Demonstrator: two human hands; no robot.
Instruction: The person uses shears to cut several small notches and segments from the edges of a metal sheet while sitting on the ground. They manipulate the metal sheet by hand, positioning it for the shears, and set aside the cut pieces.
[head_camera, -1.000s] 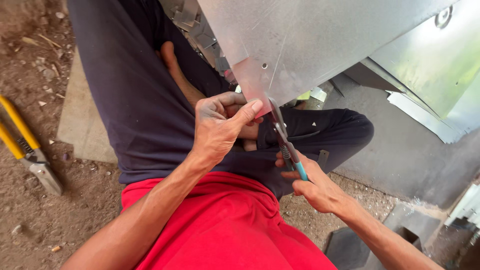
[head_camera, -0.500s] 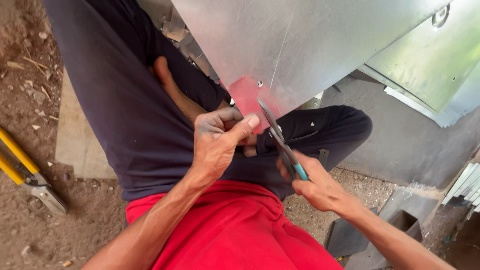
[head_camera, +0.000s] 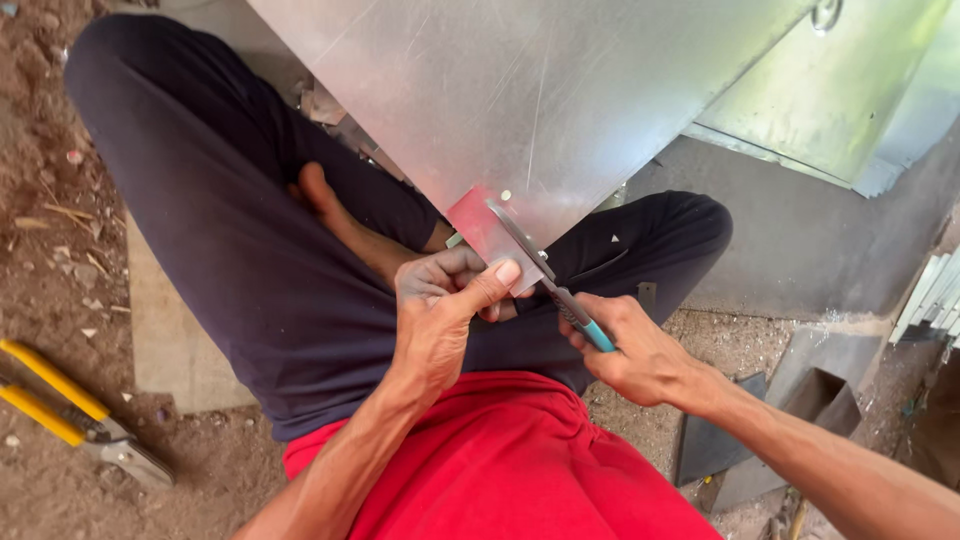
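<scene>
Snips (head_camera: 545, 285) in right hand (head_camera: 640, 355), at metal sheet (head_camera: 520, 100)

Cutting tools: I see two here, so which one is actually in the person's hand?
The teal-handled snips, gripped by the right hand with blades at the metal sheet. The yellow-handled snips lie untouched on the dirt, far left.

Soft daylight is filling the scene evenly, with no hard shadows lying anywhere. The galvanized metal sheet (head_camera: 520, 90) is reflecting a pale, hazy sheen, and its lowest corner is picking up a reddish tint from the red shirt (head_camera: 500, 460) below. The dark trousers (head_camera: 230, 230) are swallowing detail in their folds. The centre is staying sharp, while the yellow-handled snips (head_camera: 70, 410) at the left edge are stretching slightly under wide-angle distortion.
</scene>
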